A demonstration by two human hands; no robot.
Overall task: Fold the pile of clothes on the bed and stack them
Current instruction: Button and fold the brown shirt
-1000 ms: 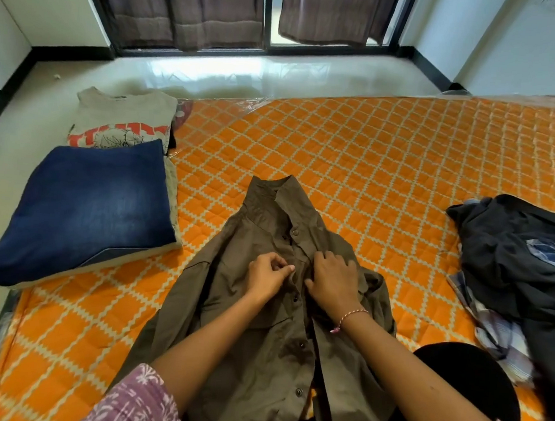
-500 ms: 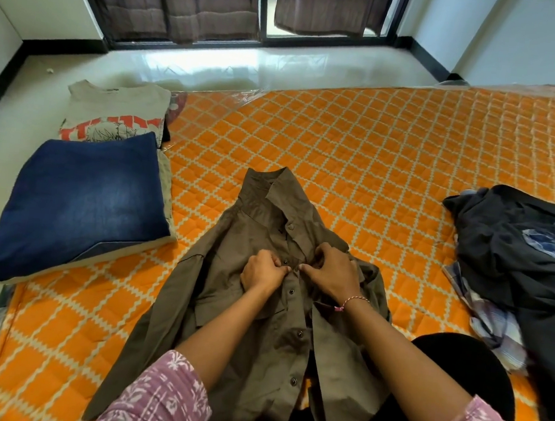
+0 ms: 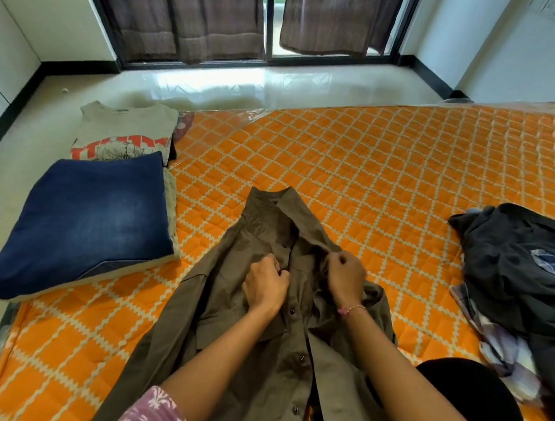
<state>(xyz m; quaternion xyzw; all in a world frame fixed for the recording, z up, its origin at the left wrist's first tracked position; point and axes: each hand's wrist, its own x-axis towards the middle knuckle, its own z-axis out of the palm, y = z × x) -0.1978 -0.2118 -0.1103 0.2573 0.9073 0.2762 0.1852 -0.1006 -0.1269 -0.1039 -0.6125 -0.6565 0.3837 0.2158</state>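
The olive shirt (image 3: 259, 326) lay face up, its long axis running from the person toward its collar. Both hands sat on its button placket: the left hand (image 3: 264, 284) pinched the near edge, the right hand (image 3: 346, 276) pinched the flap just beyond. Beside the shirt, folded jeans (image 3: 80, 226) topped a stack; opposite lay the unfolded pile (image 3: 525, 279) on the orange mattress (image 3: 390, 173). Beyond hung curtains (image 3: 186, 11).

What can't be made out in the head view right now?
- Olive shirt: hem cut off by the bottom edge; button under the left hand and right hand hidden by the fingers.
- Unfolded pile: cut off by the right edge; item count unclear.
- Grey T-shirt: print partly covered by folded jeans.
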